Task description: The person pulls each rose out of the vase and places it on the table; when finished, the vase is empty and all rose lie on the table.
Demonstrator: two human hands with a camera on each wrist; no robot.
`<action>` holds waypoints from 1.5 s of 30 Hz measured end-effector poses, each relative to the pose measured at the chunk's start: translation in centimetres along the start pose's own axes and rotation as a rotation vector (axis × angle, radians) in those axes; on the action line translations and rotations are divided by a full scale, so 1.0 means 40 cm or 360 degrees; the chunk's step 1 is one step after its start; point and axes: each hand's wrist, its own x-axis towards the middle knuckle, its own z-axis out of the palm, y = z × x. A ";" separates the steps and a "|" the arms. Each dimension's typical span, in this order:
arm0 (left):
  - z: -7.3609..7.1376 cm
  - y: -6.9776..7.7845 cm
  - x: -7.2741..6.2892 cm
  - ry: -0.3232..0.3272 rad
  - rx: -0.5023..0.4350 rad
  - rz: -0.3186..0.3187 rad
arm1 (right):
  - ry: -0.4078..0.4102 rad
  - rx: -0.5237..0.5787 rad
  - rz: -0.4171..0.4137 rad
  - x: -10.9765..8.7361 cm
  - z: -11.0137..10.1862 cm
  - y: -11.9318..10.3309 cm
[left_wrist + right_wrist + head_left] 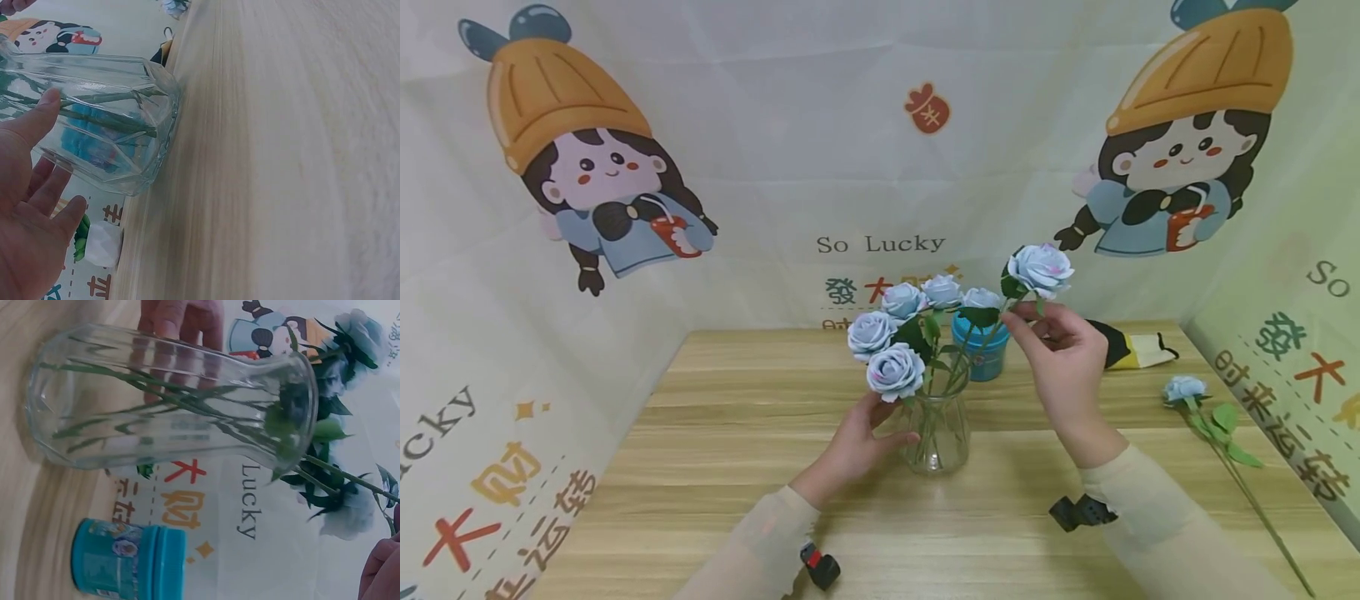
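Observation:
A clear glass vase point(934, 442) stands upright on the table, several green stems crossing inside it. My left hand point(861, 442) holds its left side; in the left wrist view the thumb point(44, 112) lies on the near face of the glass and the fingers reach round behind. Several pale blue roses point(895, 371) lean over the rim, mostly to the left. Just below its bloom, my right hand point(1067, 358) pinches the stem of another blue rose point(1041, 271). That stem slants down into the vase mouth. In the right wrist view the right hand point(382, 569) shows only at the edge.
Behind the vase stands a blue lidded tub point(988, 354). A single blue rose point(1186, 390) lies on the table at the right. Near the back right is a black, yellow and white item point(1135, 346). A white pot-like object point(104, 244) with green leaves shows in the left wrist view.

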 end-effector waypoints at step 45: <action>-0.001 0.002 -0.001 0.0002 -0.0013 -0.0047 | -0.0204 -0.0855 0.0385 0.078 -0.285 -0.021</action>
